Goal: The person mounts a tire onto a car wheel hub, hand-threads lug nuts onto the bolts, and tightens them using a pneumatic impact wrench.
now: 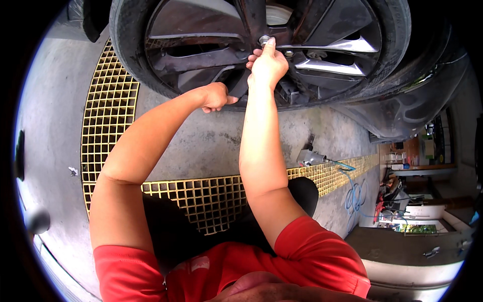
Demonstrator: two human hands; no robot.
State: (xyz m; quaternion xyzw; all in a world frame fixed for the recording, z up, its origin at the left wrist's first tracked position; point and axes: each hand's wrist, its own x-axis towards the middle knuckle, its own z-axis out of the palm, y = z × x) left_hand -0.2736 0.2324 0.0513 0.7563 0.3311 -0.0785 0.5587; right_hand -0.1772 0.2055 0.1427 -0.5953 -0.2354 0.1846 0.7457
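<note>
A dark alloy wheel (327,30) with its tyre (128,45) fills the upper view. My right hand (266,65) reaches up to its hub, thumb and fingers closed on a silver lug nut (263,39); another nut (289,53) shows just right of it. My left hand (216,98) is lower and to the left, by the lower rim and tyre edge, one digit extended and the others curled; I cannot make out what, if anything, they hold.
An impact wrench (311,157) with a blue hose (356,196) lies on the concrete floor (282,126). Yellow grating (108,75) runs beneath me and at left. A car body panel (397,116) curves at right. Tools and shelving (417,166) stand at far right.
</note>
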